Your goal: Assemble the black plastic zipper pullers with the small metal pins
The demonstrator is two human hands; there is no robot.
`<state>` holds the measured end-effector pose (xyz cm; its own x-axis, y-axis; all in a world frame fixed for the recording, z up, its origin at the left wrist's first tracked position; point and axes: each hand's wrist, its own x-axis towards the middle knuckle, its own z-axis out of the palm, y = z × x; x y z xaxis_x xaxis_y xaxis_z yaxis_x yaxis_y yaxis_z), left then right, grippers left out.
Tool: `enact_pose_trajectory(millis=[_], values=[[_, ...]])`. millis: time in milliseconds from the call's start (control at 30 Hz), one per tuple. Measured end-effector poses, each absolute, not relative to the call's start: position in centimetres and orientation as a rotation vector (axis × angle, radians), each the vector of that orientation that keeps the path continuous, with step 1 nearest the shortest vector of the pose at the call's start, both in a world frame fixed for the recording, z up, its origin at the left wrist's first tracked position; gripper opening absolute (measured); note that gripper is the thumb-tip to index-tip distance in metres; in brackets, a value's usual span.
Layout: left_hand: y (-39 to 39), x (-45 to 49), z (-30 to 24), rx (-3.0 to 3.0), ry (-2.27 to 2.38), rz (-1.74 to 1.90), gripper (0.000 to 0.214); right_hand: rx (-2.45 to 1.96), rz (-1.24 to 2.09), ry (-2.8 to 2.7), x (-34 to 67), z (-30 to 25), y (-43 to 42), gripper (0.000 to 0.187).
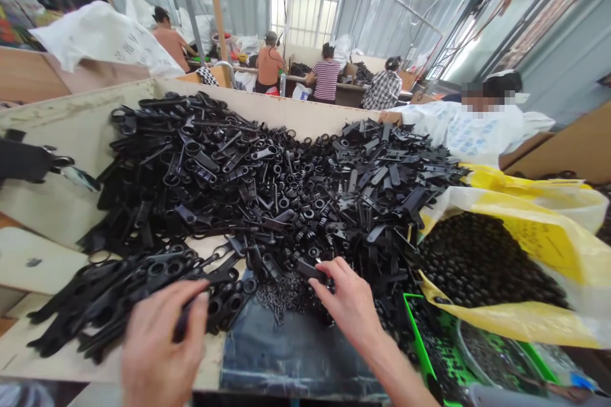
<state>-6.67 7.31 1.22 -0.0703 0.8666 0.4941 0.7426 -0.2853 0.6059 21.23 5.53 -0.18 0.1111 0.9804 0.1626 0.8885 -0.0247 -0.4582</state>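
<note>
My left hand (162,340), smeared a little by motion, is closed around a black plastic part (180,325); most of that part is hidden by the fingers. It hovers at the front of a row of black plastic arms with ring ends (162,267). Between the thumb and fingers of my right hand (351,299) is a flat black plastic piece (310,271). Below that piece lies a small heap of metal pins or screws (281,296) on a dark mat (296,356). Behind both hands rises a big pile of black parts (214,165), with flat strips (382,172) on its right.
A yellow and white sack (563,248) of small round black pieces (491,261) stands at right. Below it is a green tray (420,343) of small parts. A pale board wall (286,116) bounds the pile. Several people sit further back.
</note>
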Motion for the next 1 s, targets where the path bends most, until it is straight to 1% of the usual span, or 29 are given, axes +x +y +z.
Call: enact_pose_trajectory(millis=[33, 100, 133, 200, 267, 367, 433, 533, 633, 700, 767, 833, 1000], values=[[7.1, -4.8, 1.3, 1.904, 1.636, 1.199, 0.019, -1.93, 0.251, -1.804, 21.1, -0.3, 5.2, 0.014], [7.4, -0.9, 1.4, 1.681, 1.408, 0.921, 0.019, -1.892, 0.183, -1.768, 20.8, -0.8, 4.6, 0.014], [8.0, 1.1, 1.4, 1.614, 1.323, 0.838, 0.02, -1.882, 0.144, -1.738, 20.8, -1.1, 4.3, 0.013], [9.6, 4.3, 1.6, 1.486, 1.199, 0.845, 0.015, -1.872, 0.057, -1.658, 21.2, -1.5, 3.9, 0.012], [11.2, 6.8, 1.5, 1.403, 1.172, 0.818, 0.012, -1.847, -0.044, -1.591, 21.8, -1.8, 3.6, 0.014], [12.3, 9.1, 1.0, 1.21, 1.142, 0.735, 0.024, -1.787, -0.166, -1.608, 22.7, -2.2, 3.3, 0.017], [11.9, 9.9, 0.3, 1.038, 1.115, 0.742, 0.032, -1.736, -0.185, -1.666, 22.6, -2.2, 3.2, 0.019], [10.7, 10.1, -0.2, 0.792, 1.079, 0.803, 0.039, -1.627, -0.054, -1.773, 21.9, -1.8, 3.1, 0.017], [10.2, 9.1, 0.1, 0.624, 1.044, 0.836, 0.034, -1.469, 0.227, -1.896, 21.4, -0.8, 3.5, 0.014], [10.4, 7.9, 0.7, 0.566, 1.033, 0.876, 0.031, -1.474, 0.372, -1.883, 21.6, -0.2, 4.4, 0.019], [10.7, 6.7, 1.4, 0.523, 1.021, 0.887, 0.028, -1.638, 0.369, -1.816, 22.2, 0.1, 5.9, 0.021], [10.8, 5.5, 2.0, 0.471, 0.997, 0.847, 0.025, -1.819, 0.256, -1.768, 22.7, -0.1, 7.7, 0.019], [9.8, 3.5, 2.2, 0.369, 0.945, 0.759, 0.022, -1.977, 0.157, -1.834, 22.7, -1.1, 10.6, 0.011]])
